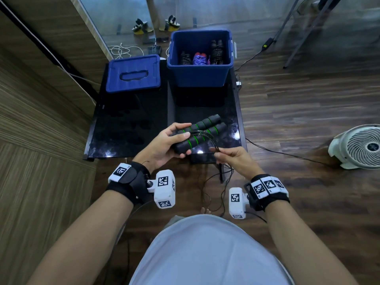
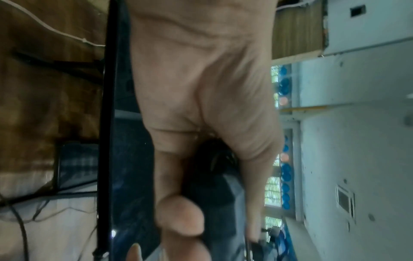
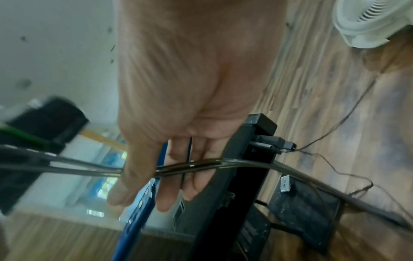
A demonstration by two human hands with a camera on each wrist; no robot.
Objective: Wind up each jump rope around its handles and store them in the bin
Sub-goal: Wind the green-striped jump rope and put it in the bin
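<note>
Head view: from above, looking forward and down over both forearms onto the black desk [image 1: 127, 128], blue bin [image 1: 197, 77] and white fan [image 1: 357, 148] on the wooden floor. Left wrist view: pressed close against the left hand [image 2: 201, 88], rolled sideways, desk edge running vertically. Right wrist view: close along the right hand [image 3: 190, 88], tilted, facing floor and desk edge. Shared with the head view: fan [image 3: 366, 19], desk, rope strands [image 3: 223, 163].
</note>
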